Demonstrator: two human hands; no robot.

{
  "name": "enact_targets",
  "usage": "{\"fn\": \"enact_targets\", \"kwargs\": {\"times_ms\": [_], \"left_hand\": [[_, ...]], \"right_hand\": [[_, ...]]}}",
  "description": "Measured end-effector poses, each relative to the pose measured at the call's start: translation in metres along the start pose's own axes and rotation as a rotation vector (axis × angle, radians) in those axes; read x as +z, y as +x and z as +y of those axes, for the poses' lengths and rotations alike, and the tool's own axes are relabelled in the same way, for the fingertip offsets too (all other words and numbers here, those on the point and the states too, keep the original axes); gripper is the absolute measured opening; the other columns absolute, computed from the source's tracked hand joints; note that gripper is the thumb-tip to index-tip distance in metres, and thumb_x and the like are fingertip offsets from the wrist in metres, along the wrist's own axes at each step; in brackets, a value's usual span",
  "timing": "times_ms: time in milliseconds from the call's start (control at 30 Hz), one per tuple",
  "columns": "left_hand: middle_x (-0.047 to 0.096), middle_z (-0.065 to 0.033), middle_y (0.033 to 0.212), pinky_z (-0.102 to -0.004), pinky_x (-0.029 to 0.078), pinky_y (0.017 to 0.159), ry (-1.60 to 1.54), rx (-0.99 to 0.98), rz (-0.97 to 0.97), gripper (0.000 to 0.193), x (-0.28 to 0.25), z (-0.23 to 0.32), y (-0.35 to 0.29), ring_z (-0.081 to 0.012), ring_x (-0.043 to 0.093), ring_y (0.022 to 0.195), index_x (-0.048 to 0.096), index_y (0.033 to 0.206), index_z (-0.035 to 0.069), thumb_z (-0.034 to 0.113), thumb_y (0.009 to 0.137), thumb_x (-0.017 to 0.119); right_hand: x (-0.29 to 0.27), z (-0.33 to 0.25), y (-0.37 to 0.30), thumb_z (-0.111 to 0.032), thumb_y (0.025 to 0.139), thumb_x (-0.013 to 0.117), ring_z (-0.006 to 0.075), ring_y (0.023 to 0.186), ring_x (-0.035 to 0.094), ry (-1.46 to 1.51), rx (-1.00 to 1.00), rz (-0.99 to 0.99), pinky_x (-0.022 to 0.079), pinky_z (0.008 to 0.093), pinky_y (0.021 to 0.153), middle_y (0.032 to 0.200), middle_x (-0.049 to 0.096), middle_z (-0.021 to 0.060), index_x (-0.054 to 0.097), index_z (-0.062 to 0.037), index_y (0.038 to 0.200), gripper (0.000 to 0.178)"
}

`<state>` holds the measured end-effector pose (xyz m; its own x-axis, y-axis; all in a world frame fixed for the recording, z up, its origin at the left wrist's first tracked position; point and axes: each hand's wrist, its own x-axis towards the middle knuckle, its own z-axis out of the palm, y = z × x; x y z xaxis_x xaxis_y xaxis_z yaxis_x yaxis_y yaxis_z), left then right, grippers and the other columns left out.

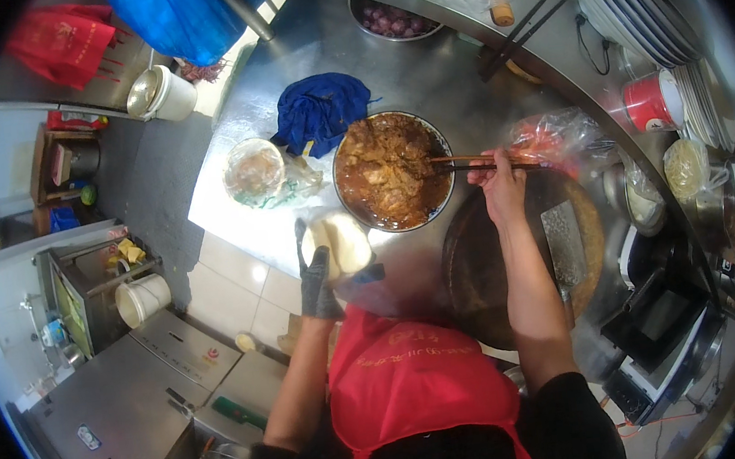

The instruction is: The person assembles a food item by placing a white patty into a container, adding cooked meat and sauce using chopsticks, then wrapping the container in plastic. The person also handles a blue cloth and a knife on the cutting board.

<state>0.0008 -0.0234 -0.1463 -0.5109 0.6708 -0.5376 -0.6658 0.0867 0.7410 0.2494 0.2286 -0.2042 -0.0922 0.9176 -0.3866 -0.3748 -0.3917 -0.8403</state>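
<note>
Left fingers [321, 262] cradle the pale bun [347, 242] — likely light, soft and tearable, best supported underneath. Right fingers [501, 163] pinch chopsticks [462, 158] reaching into saucy, probably slippery meat [387, 173].

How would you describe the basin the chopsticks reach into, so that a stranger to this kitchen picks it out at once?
Start at the steel worktop and find the round chopping board. Just beyond and left of it, beside the blue cloth, is the round basin, with chopsticks in the right hand reaching in. Brown, saucy food sets it apart from the far bowl of purple pieces.
</note>
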Motion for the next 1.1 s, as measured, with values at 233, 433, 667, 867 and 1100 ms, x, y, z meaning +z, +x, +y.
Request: {"fn": "enact_targets", "kwargs": {"times_ms": [233,433,667,867,1100], "left_hand": [[0.042,-0.0125,0.155,-0.0448,0.055,0.102,-0.057,0.003,-0.049,0.079,0.010,0.004,0.009,-0.0307,0.051,0.135,0.022,0.164,0.024,0.020,0.099,0.067],[0.045,-0.0128,0.152,-0.0497,0.058,0.098,-0.179,-0.030,-0.081,0.079,0.014,0.007,0.007,-0.0328,0.054,0.131,0.021,0.164,0.025,0.018,0.099,0.067],[0.045,-0.0136,0.151,-0.0516,0.058,0.097,-0.170,-0.033,-0.042,0.074,0.015,0.010,0.005,-0.0334,0.055,0.130,0.019,0.164,0.025,0.013,0.103,0.060],[0.045,-0.0156,0.151,-0.0508,0.062,0.091,-0.179,-0.054,-0.079,0.074,0.019,0.012,0.005,-0.0351,0.058,0.127,0.016,0.164,0.029,0.017,0.105,0.058],[0.049,-0.0168,0.149,-0.0490,0.066,0.081,-0.208,-0.102,-0.097,0.077,0.027,0.014,0.010,-0.0363,0.064,0.120,0.013,0.164,0.034,0.020,0.104,0.060]], "right_hand": [[0.024,-0.032,-0.017,-0.023,0.107,0.055,0.0208,0.060,0.066,-0.054,-0.020,0.004,0.057,0.0337,0.056,0.084,0.071,0.0137,0.064,0.0000,0.103,0.025],[0.038,-0.072,-0.025,-0.024,0.108,0.051,0.0139,0.060,0.062,-0.423,-0.398,-0.031,0.052,0.0268,0.058,0.083,0.070,0.0096,0.065,0.0001,0.100,0.029],[0.030,-0.019,0.016,-0.024,0.108,0.052,0.0207,0.065,0.069,-0.272,-0.097,-0.089,0.059,0.0336,0.062,0.088,0.071,0.0154,0.061,0.0030,0.106,0.029],[0.003,-0.016,0.019,-0.023,0.107,0.054,0.0240,0.066,0.069,-0.121,-0.019,-0.045,0.059,0.0355,0.062,0.087,0.071,0.0171,0.062,0.0012,0.107,0.025],[0.000,-0.020,0.008,-0.024,0.107,0.054,0.0229,0.068,0.069,-0.050,-0.034,-0.071,0.059,0.0363,0.064,0.089,0.071,0.0162,0.063,0.0000,0.107,0.026]]}}
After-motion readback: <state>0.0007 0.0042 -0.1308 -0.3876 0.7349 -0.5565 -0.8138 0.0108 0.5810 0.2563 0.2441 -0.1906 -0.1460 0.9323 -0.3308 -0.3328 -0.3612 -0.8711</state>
